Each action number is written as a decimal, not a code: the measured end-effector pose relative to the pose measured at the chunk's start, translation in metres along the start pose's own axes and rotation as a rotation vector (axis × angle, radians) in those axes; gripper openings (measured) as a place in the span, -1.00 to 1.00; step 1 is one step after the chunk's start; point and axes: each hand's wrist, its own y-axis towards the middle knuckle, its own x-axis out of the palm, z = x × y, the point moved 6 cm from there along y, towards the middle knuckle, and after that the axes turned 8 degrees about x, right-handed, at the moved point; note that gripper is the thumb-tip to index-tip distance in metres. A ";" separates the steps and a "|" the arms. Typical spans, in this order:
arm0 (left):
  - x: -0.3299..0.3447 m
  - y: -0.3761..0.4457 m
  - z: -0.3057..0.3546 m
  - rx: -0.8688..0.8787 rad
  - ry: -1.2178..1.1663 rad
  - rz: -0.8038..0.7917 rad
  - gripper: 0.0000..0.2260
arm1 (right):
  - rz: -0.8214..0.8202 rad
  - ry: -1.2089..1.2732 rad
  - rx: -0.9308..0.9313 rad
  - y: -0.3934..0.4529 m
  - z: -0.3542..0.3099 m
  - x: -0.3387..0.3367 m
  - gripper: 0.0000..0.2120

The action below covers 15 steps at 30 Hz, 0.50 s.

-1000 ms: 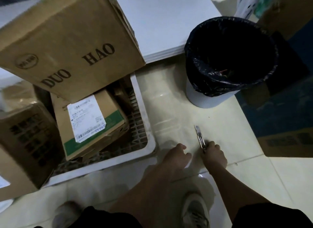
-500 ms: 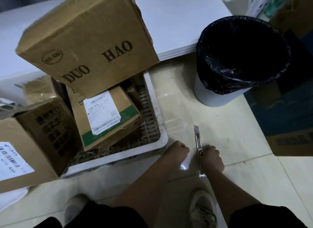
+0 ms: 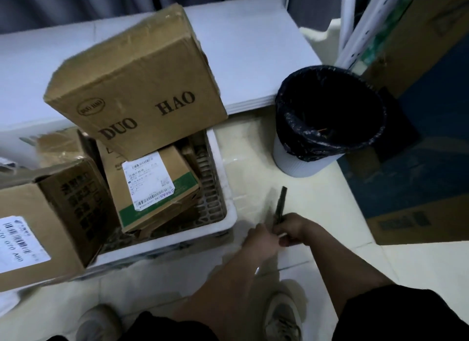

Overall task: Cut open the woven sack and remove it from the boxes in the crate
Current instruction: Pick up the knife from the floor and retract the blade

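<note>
Boxes sit uncovered in the crate at centre left, while a cutter is gripped by the right hand and pinched by the left hand, presumably for closing.

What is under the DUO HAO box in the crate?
The DUO HAO box rests tilted on a smaller carton with a white label and green stripe inside the white crate. Whatever lies beneath them is covered.

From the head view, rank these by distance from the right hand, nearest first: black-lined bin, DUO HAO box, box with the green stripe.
From the right hand:
1. Box with the green stripe, in the crate, to its left.
2. Black-lined bin, ahead, slightly right.
3. DUO HAO box, stacked on top, far left.
</note>
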 end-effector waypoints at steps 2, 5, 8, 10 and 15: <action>-0.001 -0.021 0.021 0.026 -0.101 -0.024 -0.80 | -0.063 -0.029 -0.072 -0.037 -0.026 -0.011 -0.94; -0.011 -0.058 0.049 0.004 -0.466 -0.062 -0.77 | -0.114 0.033 -0.202 -0.087 -0.055 -0.025 -0.91; -0.039 -0.102 0.077 0.145 -0.592 -0.003 -0.79 | -0.109 0.077 -0.379 -0.147 -0.081 -0.027 -0.84; -0.060 -0.130 0.089 0.230 -0.625 0.073 -0.81 | -0.084 0.045 -0.478 -0.190 -0.098 -0.022 -0.82; -0.114 -0.201 0.105 0.392 -0.579 0.207 -0.77 | -0.125 0.113 -0.704 -0.284 -0.141 0.007 -0.90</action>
